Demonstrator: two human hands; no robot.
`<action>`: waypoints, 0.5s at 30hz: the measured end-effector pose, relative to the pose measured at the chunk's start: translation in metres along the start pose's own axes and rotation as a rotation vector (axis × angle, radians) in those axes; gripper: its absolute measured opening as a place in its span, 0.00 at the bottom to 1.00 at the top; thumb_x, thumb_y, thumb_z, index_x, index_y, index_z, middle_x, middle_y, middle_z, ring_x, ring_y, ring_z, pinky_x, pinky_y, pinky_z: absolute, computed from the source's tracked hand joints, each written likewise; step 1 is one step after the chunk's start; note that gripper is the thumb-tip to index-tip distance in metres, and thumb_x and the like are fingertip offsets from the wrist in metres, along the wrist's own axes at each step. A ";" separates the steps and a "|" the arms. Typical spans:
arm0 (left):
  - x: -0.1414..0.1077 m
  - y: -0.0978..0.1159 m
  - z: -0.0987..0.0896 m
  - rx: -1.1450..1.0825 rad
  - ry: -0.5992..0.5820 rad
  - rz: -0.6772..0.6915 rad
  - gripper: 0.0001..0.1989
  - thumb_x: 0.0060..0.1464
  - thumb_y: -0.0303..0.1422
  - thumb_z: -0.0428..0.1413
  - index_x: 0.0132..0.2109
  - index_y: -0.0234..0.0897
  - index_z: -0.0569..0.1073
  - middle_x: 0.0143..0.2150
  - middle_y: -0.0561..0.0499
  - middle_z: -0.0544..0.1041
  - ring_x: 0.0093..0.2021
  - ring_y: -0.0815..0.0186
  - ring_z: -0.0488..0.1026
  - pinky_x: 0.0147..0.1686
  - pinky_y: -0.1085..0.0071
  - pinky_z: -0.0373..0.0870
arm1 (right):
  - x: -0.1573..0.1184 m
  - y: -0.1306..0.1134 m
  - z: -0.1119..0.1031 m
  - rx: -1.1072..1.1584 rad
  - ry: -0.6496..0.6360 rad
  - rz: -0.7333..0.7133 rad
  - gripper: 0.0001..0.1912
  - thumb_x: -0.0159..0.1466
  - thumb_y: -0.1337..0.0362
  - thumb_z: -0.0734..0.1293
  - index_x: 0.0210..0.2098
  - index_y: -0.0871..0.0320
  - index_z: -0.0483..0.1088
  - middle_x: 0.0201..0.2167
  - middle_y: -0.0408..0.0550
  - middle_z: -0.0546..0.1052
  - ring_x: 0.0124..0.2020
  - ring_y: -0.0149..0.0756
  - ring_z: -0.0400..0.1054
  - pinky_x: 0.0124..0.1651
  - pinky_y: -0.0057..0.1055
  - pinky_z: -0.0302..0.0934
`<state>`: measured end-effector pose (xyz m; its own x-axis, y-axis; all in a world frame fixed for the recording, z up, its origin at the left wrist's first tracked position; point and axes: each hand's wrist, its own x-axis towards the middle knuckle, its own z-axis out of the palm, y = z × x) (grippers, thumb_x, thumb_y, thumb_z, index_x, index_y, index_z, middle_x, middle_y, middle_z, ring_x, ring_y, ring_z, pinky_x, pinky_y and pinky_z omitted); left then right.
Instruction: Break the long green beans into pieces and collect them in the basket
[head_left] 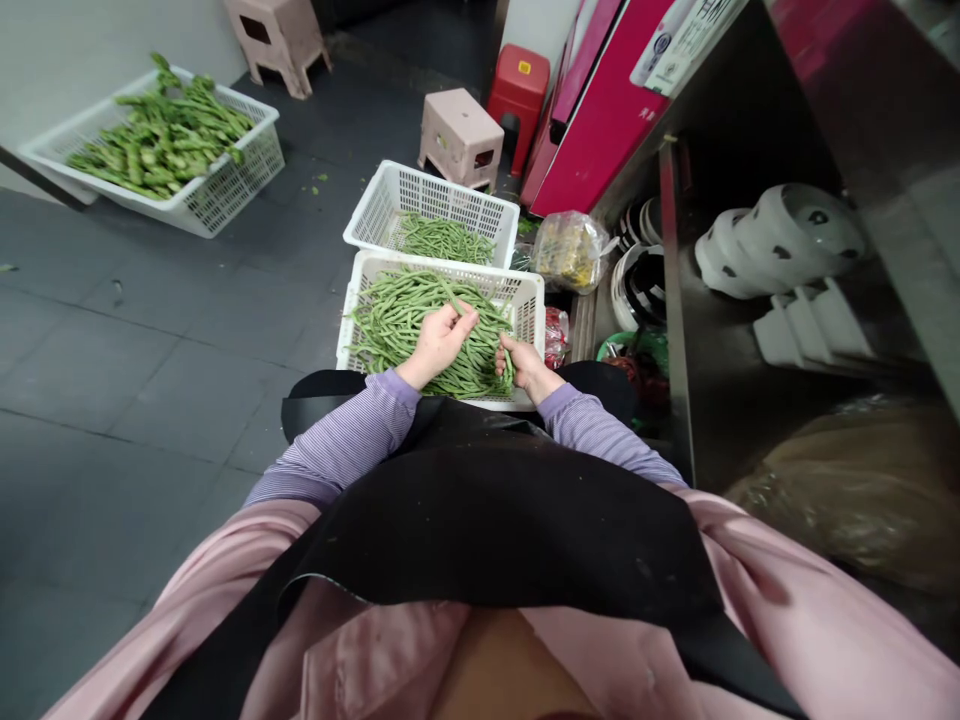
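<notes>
Long green beans (397,310) fill the near white plastic basket (356,262), which sits right in front of my knees. Over the middle of the pile is my left hand (441,345), its thumb and fingers pinched on a green bean (454,299) whose end sticks out beyond the fingertips. My right hand (525,366), at the basket's right side, is closed around green beans (508,372) pointing down toward the pile. Exactly how many it grips is hidden by the fingers. Behind stands a second white basket (375,205) with a smaller heap of beans.
A white basket of leafy green stalks (154,150) stands far left on dark floor tiles. Pink stools (461,135) and a red stool (517,90) are at the back. To the right are a bagged yellow bundle (571,250) and a metal shelf (679,330) with white dishes (780,240).
</notes>
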<state>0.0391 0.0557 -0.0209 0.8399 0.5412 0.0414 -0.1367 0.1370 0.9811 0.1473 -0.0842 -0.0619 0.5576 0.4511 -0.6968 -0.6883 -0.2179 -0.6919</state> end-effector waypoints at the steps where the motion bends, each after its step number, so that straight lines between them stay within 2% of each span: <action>1: 0.000 -0.002 0.000 -0.044 -0.055 -0.086 0.17 0.57 0.42 0.66 0.32 0.33 0.72 0.20 0.58 0.67 0.18 0.77 0.59 0.19 0.78 0.54 | 0.000 -0.002 0.000 0.026 0.016 0.030 0.18 0.76 0.57 0.60 0.30 0.55 0.59 0.15 0.35 0.62 0.13 0.26 0.55 0.17 0.24 0.56; 4: 0.004 -0.011 0.002 -0.199 -0.166 -0.404 0.18 0.59 0.41 0.64 0.30 0.34 0.68 0.17 0.60 0.63 0.14 0.78 0.53 0.15 0.78 0.47 | -0.005 -0.008 0.006 0.059 -0.141 0.123 0.17 0.77 0.58 0.57 0.32 0.56 0.62 0.17 0.39 0.67 0.15 0.28 0.62 0.21 0.25 0.64; 7: 0.008 -0.020 0.006 -0.239 -0.144 -0.577 0.20 0.58 0.36 0.66 0.28 0.35 0.64 0.16 0.61 0.60 0.13 0.79 0.54 0.14 0.80 0.43 | -0.014 -0.012 0.016 0.049 -0.301 0.201 0.15 0.77 0.58 0.57 0.36 0.58 0.65 0.20 0.41 0.70 0.17 0.28 0.64 0.23 0.26 0.66; 10: 0.010 -0.022 0.006 -0.251 -0.099 -0.615 0.17 0.55 0.34 0.68 0.32 0.34 0.67 0.17 0.63 0.58 0.13 0.80 0.51 0.14 0.82 0.41 | -0.019 -0.013 0.019 0.087 -0.371 0.209 0.12 0.76 0.59 0.59 0.38 0.58 0.66 0.19 0.37 0.67 0.15 0.26 0.58 0.21 0.23 0.63; 13: 0.014 -0.021 0.002 -0.329 -0.077 -0.594 0.15 0.57 0.39 0.66 0.36 0.34 0.70 0.18 0.63 0.59 0.13 0.80 0.49 0.14 0.81 0.41 | -0.021 -0.014 0.014 0.111 -0.386 0.227 0.13 0.76 0.60 0.58 0.37 0.58 0.66 0.17 0.35 0.63 0.13 0.24 0.53 0.19 0.21 0.59; 15: 0.019 -0.021 -0.002 -0.353 -0.014 -0.556 0.16 0.60 0.42 0.63 0.36 0.35 0.70 0.18 0.63 0.59 0.13 0.79 0.48 0.15 0.80 0.42 | -0.022 -0.014 0.010 0.093 -0.389 0.257 0.15 0.76 0.60 0.58 0.35 0.58 0.65 0.18 0.35 0.62 0.13 0.24 0.52 0.18 0.22 0.58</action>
<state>0.0570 0.0652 -0.0409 0.8414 0.3012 -0.4487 0.1569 0.6583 0.7362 0.1398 -0.0826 -0.0348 0.1612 0.6872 -0.7083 -0.8295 -0.2945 -0.4746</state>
